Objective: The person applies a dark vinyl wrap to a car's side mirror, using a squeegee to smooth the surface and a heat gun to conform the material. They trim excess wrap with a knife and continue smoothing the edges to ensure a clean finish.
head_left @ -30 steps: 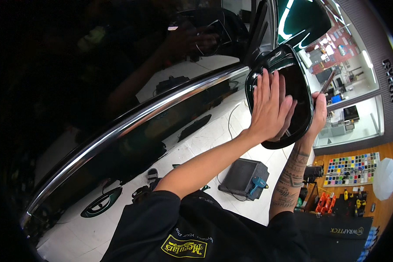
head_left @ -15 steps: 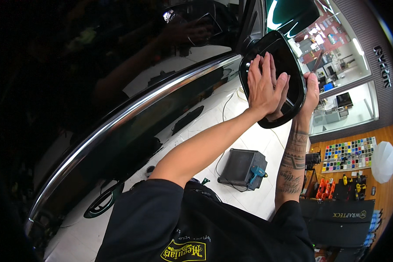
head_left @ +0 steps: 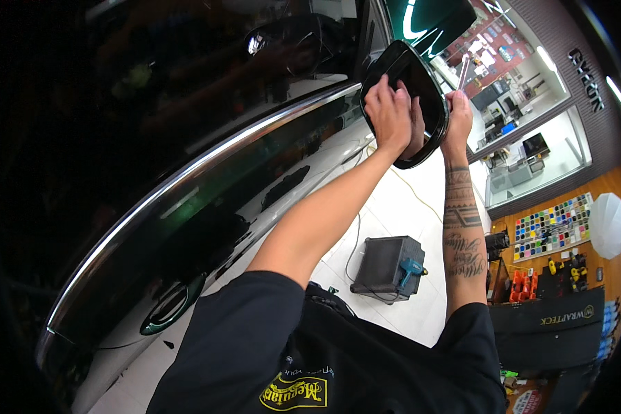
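A car's black side mirror point(head_left: 431, 110) stands out from the door, its dark glass facing me. My left hand point(head_left: 391, 114) lies against the glass with its fingers spread and slightly bent, and its reflection shows beside it. At the mirror's outer edge, my right hand point(head_left: 459, 117) is closed, its fingers partly hidden behind the rim. From its fingertips a slim, pale, stick-like tool point(head_left: 464, 71) points upward; its exact kind is unclear. Dark green paint shows on the car body point(head_left: 435, 24) beyond the mirror.
The dark door window point(head_left: 152, 90) and its chrome trim point(head_left: 186, 169) run along my left. On the white tiled floor stands a black box point(head_left: 381, 265) with a teal power tool point(head_left: 412, 270) on it. At right are a colour-swatch board point(head_left: 552, 224) and a wooden wall point(head_left: 617, 207).
The mirror and both hands sit further left and higher in view. My left fingers are more bent on the glass. The slim tool in my right hand has tilted and now looks brighter.
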The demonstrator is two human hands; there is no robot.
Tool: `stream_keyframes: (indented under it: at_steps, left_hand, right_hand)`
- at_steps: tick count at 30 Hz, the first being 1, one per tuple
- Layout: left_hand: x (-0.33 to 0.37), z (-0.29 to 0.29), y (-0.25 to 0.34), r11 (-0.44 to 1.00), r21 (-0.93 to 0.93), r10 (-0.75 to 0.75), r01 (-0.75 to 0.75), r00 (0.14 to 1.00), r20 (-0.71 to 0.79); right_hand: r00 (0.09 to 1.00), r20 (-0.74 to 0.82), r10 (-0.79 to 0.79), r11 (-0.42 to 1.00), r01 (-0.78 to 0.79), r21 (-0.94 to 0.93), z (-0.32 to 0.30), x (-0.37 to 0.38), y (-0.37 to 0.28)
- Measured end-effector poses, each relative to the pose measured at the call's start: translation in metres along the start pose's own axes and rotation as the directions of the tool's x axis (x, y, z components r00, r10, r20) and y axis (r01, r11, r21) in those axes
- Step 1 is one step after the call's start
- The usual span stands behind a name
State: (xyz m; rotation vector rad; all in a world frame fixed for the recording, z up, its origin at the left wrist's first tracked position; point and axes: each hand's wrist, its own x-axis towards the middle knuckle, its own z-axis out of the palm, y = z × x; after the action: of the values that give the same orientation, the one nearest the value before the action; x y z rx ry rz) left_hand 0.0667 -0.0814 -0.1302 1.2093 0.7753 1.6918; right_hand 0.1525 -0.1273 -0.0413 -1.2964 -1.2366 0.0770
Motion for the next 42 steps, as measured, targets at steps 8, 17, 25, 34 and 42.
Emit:
stream_keyframes:
  at_steps: [8,17,25,34,42]
  left_hand:
    - [-0.044,-0.09,-0.057,0.982,-0.02,-0.186,0.186,0.983,0.011]
    - [0.05,-0.08,-0.051,0.978,-0.192,-0.039,0.077,0.98,0.197]
    - [0.128,-0.042,-0.049,0.82,-0.52,0.054,0.24,0.872,0.487]
    - [0.13,-0.037,-0.048,0.95,-0.312,0.215,-0.03,0.785,0.581]
    - [0.131,-0.043,-0.045,0.967,-0.252,0.147,0.03,0.744,0.652]
  right_hand:
    - [0.986,-0.111,0.124,0.988,-0.112,0.104,0.003,-0.06,-0.032]
    - [0.962,-0.272,-0.026,0.94,-0.069,-0.334,0.03,-0.12,-0.041]
    - [0.92,-0.379,0.105,0.926,-0.23,-0.301,0.041,-0.138,-0.03]
    - [0.919,-0.373,0.123,0.943,-0.225,-0.243,0.038,-0.142,-0.034]
    - [0.912,-0.405,0.068,0.941,-0.194,-0.278,0.042,-0.138,-0.034]
